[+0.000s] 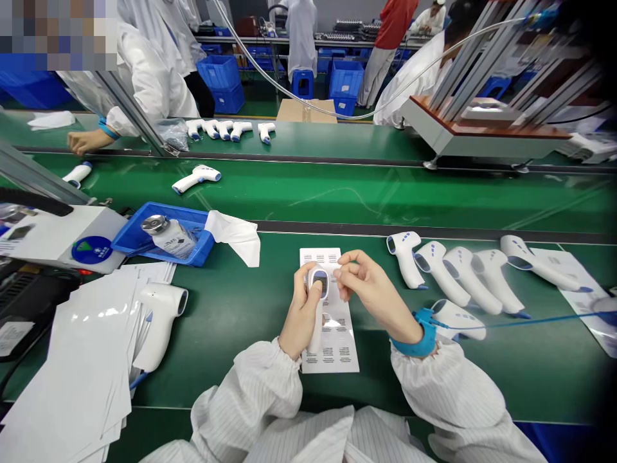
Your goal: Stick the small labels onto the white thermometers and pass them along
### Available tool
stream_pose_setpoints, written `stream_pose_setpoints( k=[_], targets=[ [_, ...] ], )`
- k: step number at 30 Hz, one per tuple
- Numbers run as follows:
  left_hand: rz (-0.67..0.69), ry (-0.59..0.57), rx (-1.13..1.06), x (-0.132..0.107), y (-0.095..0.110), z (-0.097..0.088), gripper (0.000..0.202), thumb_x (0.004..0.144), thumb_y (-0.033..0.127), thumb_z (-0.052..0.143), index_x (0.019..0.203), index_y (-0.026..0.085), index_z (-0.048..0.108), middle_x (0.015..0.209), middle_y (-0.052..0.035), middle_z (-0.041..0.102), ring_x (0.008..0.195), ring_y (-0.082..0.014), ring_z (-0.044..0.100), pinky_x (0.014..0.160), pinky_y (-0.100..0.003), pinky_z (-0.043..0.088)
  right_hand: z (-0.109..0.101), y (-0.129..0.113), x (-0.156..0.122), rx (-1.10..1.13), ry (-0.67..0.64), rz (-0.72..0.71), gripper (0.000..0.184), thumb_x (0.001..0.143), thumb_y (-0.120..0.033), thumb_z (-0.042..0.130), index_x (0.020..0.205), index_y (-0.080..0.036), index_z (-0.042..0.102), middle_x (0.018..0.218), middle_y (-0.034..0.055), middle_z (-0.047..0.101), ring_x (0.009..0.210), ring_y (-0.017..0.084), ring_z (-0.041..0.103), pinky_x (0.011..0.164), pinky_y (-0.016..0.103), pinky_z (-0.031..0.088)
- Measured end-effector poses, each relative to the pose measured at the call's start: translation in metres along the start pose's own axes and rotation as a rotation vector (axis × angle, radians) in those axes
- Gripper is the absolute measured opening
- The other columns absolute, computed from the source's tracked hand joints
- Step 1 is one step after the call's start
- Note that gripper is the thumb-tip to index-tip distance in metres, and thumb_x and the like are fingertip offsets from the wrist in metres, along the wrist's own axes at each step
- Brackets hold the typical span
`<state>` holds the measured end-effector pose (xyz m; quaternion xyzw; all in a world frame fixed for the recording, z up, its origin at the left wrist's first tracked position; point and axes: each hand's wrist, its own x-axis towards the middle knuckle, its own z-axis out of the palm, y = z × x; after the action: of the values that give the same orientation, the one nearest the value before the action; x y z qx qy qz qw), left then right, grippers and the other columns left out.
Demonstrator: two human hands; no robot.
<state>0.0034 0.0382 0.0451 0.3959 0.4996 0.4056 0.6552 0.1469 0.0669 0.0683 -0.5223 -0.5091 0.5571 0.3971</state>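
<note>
**Head view: thermometer in hand over the label sheet, two handling risks noted.**
We find the left hand (299,316) with its grip closed round the handle of a white thermometer (319,281), held upright just above the label sheet (340,350) on the green surface (231,308). The right hand (370,290) has thumb and forefinger pinched together at the thermometer's display; what they hold, if anything, we cannot tell. In our judgement, fingertips there could smear the display. The blue wrist-strap cord (530,319), lying right of the sheet across a loose thermometer (460,319), could drag it.

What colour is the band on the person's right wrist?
Blue. The wristband shows clearly in the head view.
</note>
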Motion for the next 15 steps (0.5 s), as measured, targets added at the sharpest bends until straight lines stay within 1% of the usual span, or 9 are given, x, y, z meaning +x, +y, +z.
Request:
stream_pose_setpoints(
  k=[2,4,6,8,9,11,13,14,15],
  targets=[
    [-0.015,-0.06,-0.055,-0.001,0.002,0.0,0.05,0.088,0.029,0.053,0.133,0.033,0.032,0.103,-0.0025,0.057,0.061,-0.011,0.054,0.055,-0.026,0.047,0.003,0.002,0.0,-0.114,0.067,-0.138,0.031,0.076,-0.033,0.068,0.1,-0.023,0.051,0.093,0.0029,0.064,0.086,0.018,0.063,0.073,0.033,0.053],
    [0.037,-0.098,-0.076,-0.004,0.005,0.0,0.066,0.076,0.013,0.059,0.134,0.032,0.032,0.111,-0.0034,0.056,0.076,-0.014,0.06,0.065,-0.027,0.051,0.008,0.004,-0.001,-0.242,0.053,-0.263,0.036,0.073,-0.026,0.072,0.105,-0.025,0.057,0.111,0.0048,0.061,0.105,0.021,0.058,0.089,0.036,0.049],
    [0.102,-0.103,-0.057,-0.007,0.007,0.0,0.075,0.068,0.004,0.056,0.134,0.03,0.032,0.12,-0.0049,0.053,0.097,-0.0195,0.06,0.08,-0.032,0.053,0.013,0.004,-0.001,-0.286,0.049,-0.336,0.026,0.076,-0.024,0.071,0.101,-0.026,0.062,0.108,0.0039,0.062,0.103,0.021,0.058,0.09,0.036,0.047],
    [0.132,-0.102,-0.024,-0.009,0.008,0.001,0.076,0.066,0.003,0.054,0.135,0.029,0.033,0.127,-0.0063,0.051,0.113,-0.0241,0.056,0.091,-0.038,0.05,0.017,0.004,-0.001,-0.264,0.131,-0.385,0.005,0.084,-0.025,0.064,0.089,-0.025,0.065,0.094,0.003,0.064,0.092,0.019,0.06,0.083,0.035,0.048],
    [0.135,-0.102,-0.012,-0.01,0.008,0.001,0.077,0.066,0.003,0.053,0.136,0.028,0.032,0.13,-0.0068,0.05,0.117,-0.0255,0.053,0.095,-0.039,0.049,0.018,0.004,-0.001,-0.25,0.173,-0.401,0.005,0.086,-0.026,0.062,0.083,-0.024,0.065,0.088,0.0027,0.064,0.088,0.019,0.061,0.081,0.034,0.048],
    [0.127,-0.098,-0.008,-0.01,0.008,0.001,0.077,0.066,0.003,0.052,0.136,0.028,0.032,0.133,-0.0074,0.048,0.123,-0.0269,0.05,0.098,-0.041,0.047,0.019,0.004,0.0,-0.232,0.202,-0.404,0.012,0.088,-0.027,0.059,0.078,-0.024,0.064,0.084,0.0024,0.064,0.086,0.019,0.061,0.081,0.034,0.048],
    [0.118,-0.084,-0.024,-0.01,0.008,0.0,0.078,0.066,0.002,0.052,0.136,0.028,0.031,0.134,-0.0074,0.047,0.122,-0.0266,0.051,0.098,-0.041,0.048,0.019,0.005,0.0,-0.207,0.136,-0.336,0.004,0.086,-0.026,0.061,0.086,-0.024,0.064,0.093,0.0024,0.065,0.093,0.019,0.061,0.088,0.035,0.048],
    [0.114,-0.077,-0.03,-0.009,0.008,0.0,0.078,0.065,0.002,0.052,0.136,0.029,0.031,0.133,-0.0073,0.048,0.12,-0.026,0.053,0.096,-0.041,0.049,0.019,0.006,0.0,-0.18,0.084,-0.273,0.011,0.083,-0.026,0.063,0.093,-0.025,0.063,0.102,0.0027,0.064,0.1,0.019,0.061,0.093,0.036,0.047],
    [0.112,-0.073,-0.032,-0.008,0.007,0.001,0.079,0.066,0.002,0.052,0.136,0.029,0.03,0.131,-0.0073,0.049,0.117,-0.0252,0.055,0.095,-0.041,0.05,0.019,0.007,-0.001,-0.141,0.036,-0.197,0.023,0.079,-0.026,0.066,0.102,-0.025,0.06,0.111,0.0034,0.062,0.107,0.02,0.059,0.097,0.037,0.046]
  ],
)
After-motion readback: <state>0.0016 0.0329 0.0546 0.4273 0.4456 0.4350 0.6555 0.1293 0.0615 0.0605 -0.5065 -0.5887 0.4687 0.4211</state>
